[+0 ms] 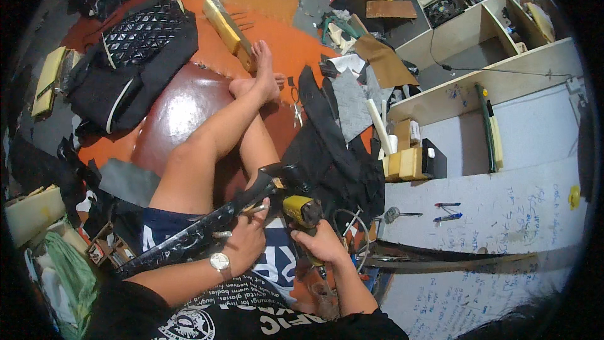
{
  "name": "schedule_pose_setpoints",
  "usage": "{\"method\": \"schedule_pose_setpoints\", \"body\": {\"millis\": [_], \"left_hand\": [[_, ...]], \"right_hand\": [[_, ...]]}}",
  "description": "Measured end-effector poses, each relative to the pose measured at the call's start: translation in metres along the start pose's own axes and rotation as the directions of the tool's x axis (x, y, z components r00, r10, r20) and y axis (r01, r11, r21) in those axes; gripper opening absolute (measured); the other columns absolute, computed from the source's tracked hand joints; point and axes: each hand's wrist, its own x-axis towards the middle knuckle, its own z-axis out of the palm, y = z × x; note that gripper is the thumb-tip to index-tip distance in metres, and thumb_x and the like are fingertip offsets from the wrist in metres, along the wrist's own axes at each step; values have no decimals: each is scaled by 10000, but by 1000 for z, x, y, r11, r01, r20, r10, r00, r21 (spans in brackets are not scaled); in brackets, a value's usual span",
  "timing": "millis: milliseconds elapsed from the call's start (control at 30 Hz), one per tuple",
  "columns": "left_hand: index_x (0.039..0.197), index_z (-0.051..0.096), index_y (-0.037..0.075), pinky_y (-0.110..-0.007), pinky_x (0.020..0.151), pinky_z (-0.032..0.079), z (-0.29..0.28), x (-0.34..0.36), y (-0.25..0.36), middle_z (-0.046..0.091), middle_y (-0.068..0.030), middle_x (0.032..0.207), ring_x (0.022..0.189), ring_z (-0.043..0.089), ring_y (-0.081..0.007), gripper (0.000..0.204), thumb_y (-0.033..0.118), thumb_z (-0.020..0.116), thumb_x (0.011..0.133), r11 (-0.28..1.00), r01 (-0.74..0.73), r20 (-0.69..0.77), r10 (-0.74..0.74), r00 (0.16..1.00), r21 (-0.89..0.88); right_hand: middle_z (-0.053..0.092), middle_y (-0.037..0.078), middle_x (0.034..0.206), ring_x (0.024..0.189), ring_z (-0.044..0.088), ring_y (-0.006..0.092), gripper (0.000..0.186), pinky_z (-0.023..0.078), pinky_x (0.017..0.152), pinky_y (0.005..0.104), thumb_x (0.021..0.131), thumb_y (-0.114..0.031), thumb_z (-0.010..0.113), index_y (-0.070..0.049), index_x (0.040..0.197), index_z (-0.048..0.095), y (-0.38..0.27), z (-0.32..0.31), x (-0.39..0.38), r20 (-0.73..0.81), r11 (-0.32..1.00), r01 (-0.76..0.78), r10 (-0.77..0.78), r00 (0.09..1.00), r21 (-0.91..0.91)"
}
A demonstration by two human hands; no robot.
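Across my lap lies a long, glossy black moulded piece (182, 243), like the underside of a seat base. My left hand (246, 244), with a watch on its wrist, is closed at the near edge of this piece. A slim metal-looking tool (254, 209) shows at its fingers; its full shape is hidden. My right hand (325, 243) is wrapped round the grip of a yellow and black staple gun (303, 210). The gun's nose is close to the upper right end of the black piece; I cannot tell whether they touch.
Scissors (296, 113) lie beyond my legs, near black fabric (330, 138). A quilted black cover (141, 44) lies at far left and a curved yellow foam piece (225, 25) ahead. A wooden shelf unit (478, 82) and a written-on white board (491, 220) stand right.
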Motion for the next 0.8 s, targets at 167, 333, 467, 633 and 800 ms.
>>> {"method": "schedule_pose_setpoints", "body": {"millis": [167, 333, 467, 633, 800], "left_hand": [[1134, 796, -30, -563, 1138, 374, 6, -5, 9, 489, -342, 1545, 1538, 311, -408, 397, 234, 586, 925, 998, 14, 42, -11, 999, -56], [1113, 774, -13, -535, 1127, 398, -19, -17, -14, 551, -346, 1471, 1493, 374, -441, 358, 267, 628, 945, 898, 10, 0, -11, 1000, -440], [1182, 742, 63, -485, 1042, 495, -94, -50, -69, 694, -225, 1310, 1283, 609, -387, 386, 396, 685, 995, 529, -69, 68, 235, 970, -846], [1051, 746, -9, -368, 910, 600, -127, -45, -162, 777, -115, 1093, 1006, 737, -196, 267, 248, 677, 1050, -16, 255, 254, 18, 967, -967], [1149, 675, -21, -331, 824, 586, 3, -6, -201, 729, -85, 966, 889, 700, -176, 435, 372, 490, 1138, 97, 342, 321, -184, 929, -935]], "right_hand": [[716, 46, 1016, 820, 624, 128, 399, 519, 732, 305, 916, -200, 769, -16, 1257, 672, 4, 10, -4, 79, 993, -62, 54, 995, 96], [703, 47, 1163, 835, 643, 129, 672, 510, 680, 299, 867, -167, 831, -46, 1458, 536, 40, -22, -23, 173, 834, 6, -122, 977, 552], [714, 55, 1086, 793, 638, 134, 547, 499, 646, 305, 925, -211, 777, -48, 1406, 576, 130, -17, -36, 29, 709, -95, 104, 994, 699], [718, 66, 1047, 773, 631, 132, 492, 496, 629, 309, 953, -248, 747, -44, 1374, 594, 255, 48, 2, 9, 766, -298, 356, 934, 570], [759, 140, 1075, 896, 713, 184, 499, 548, 754, 332, 974, -346, 704, -34, 1353, 614, 268, 89, 31, 2, 897, -441, 441, 897, -37]]}}
